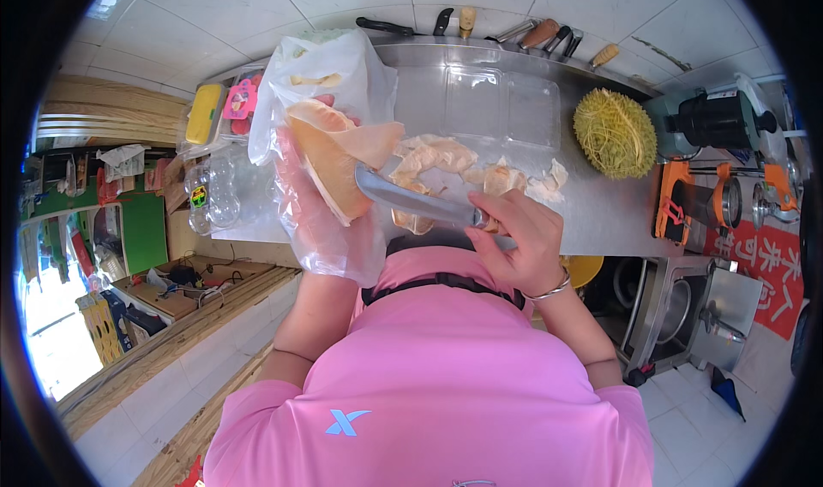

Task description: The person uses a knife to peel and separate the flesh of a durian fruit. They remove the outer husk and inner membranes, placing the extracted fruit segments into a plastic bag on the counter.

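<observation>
My left hand [299, 191], in a clear plastic glove, grips a wedge of citrus fruit [328, 169] that looks like pomelo. A flap of pale membrane [370, 141] stands partly loose across its top. In my bare right hand [524, 239] is a knife [418, 197], held by the handle. Its curved tip is at the right side of the fruit wedge. Pieces of peeled membrane [437, 152] lie on the steel table [578, 220] beyond the blade. Behind the left hand sits a white plastic bag [366, 56].
Clear plastic trays [501, 111] lie at the back of the table. A spiky durian [615, 133] rests at the right, near a dark-topped appliance [717, 120]. Knife handles [540, 33] line the back edge. Packed fruit [241, 104] and clear bottles [212, 194] are at left.
</observation>
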{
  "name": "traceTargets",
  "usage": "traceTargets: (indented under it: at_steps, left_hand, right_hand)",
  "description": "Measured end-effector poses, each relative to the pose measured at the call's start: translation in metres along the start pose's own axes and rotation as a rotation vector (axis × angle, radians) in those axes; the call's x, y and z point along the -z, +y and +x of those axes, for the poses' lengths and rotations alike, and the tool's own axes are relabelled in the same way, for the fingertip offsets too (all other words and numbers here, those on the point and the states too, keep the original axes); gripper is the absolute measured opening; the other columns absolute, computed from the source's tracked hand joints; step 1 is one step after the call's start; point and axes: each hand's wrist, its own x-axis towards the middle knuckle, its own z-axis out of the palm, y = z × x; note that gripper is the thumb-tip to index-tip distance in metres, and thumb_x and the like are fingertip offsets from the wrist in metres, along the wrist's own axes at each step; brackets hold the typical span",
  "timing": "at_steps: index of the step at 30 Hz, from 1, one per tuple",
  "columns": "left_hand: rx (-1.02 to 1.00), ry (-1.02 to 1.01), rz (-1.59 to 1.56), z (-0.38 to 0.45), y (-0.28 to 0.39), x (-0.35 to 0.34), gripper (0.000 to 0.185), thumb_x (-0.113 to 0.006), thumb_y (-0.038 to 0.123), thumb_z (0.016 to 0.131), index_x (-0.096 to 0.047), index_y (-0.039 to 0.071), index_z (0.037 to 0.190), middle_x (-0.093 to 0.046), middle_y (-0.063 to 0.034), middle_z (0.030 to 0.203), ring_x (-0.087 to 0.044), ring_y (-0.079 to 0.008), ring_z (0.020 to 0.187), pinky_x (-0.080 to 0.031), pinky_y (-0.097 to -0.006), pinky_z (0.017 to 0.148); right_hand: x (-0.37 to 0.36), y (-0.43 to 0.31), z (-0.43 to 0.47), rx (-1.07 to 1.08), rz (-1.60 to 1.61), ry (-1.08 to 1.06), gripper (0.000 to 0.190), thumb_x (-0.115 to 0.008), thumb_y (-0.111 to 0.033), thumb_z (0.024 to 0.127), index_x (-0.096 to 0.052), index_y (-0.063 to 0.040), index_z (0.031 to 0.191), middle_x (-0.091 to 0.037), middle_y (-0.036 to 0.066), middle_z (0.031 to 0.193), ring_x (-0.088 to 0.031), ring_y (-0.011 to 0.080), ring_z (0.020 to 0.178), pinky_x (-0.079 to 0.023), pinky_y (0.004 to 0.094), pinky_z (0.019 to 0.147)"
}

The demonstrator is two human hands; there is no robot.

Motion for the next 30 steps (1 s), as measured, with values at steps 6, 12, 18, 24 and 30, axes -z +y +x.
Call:
traceTargets:
  at_steps: [6, 12, 18, 24, 30]
  left_hand:
    - [-0.007, -0.008, 0.067, -0.001, -0.003, 0.001, 0.053, -0.05, 0.052, 0.097, -0.049, 0.01, 0.129, -0.056, -0.0047, 0.113, -0.056, -0.0158, 0.103, -0.049, -0.0297, 0.081]
    - [-0.022, 0.049, 0.028, 0.003, -0.007, 0.004, 0.055, -0.05, 0.055, 0.096, -0.049, 0.011, 0.13, -0.055, -0.003, 0.117, -0.055, -0.0181, 0.107, -0.048, -0.0335, 0.085]
    - [-0.067, 0.057, -0.021, -0.002, -0.009, 0.009, 0.056, -0.048, 0.055, 0.097, -0.048, 0.01, 0.131, -0.053, -0.0059, 0.125, -0.053, -0.0203, 0.113, -0.046, -0.0341, 0.091]
    - [0.24, -0.213, -0.134, -0.002, -0.013, 0.022, 0.06, -0.046, 0.052, 0.098, -0.045, 0.004, 0.134, -0.055, -0.0075, 0.115, -0.054, -0.0192, 0.108, -0.046, -0.0341, 0.091]
    - [0.375, -0.366, 0.247, 0.006, -0.018, 0.02, 0.068, -0.047, 0.05, 0.099, -0.036, -0.001, 0.142, -0.056, -0.0073, 0.103, -0.056, -0.0163, 0.096, -0.047, -0.0291, 0.084]
  right_hand:
    - [-0.001, -0.004, 0.004, -0.003, 0.026, 0.009, 0.031, -0.074, -0.008, 0.072, -0.069, -0.003, 0.102, -0.059, 0.007, 0.068, -0.057, 0.019, 0.054, -0.043, 0.027, 0.05]
    - [-0.015, -0.009, -0.001, -0.142, 0.063, 0.045, 0.021, -0.075, -0.014, 0.076, -0.069, -0.006, 0.095, -0.059, 0.006, 0.07, -0.058, 0.0191, 0.055, -0.043, 0.028, 0.05]
    - [-0.016, -0.018, 0.001, -0.739, 0.9, 0.253, 0.03, -0.071, -0.013, 0.086, -0.06, -0.005, 0.114, -0.054, -0.002, 0.072, -0.047, 0.0064, 0.055, -0.04, 0.0203, 0.051]
    - [0.007, -0.013, 0.031, -0.441, 0.565, 0.076, 0.039, -0.072, -0.019, 0.088, -0.053, -0.003, 0.118, -0.052, -0.001, 0.072, -0.045, 0.0044, 0.057, -0.037, 0.0171, 0.054]
    - [-0.008, -0.017, 0.05, -0.376, 0.566, -0.214, 0.021, -0.078, -0.012, 0.082, -0.061, 0.0, 0.082, -0.06, 0.001, 0.083, -0.052, 0.0048, 0.067, -0.04, 0.02, 0.054]
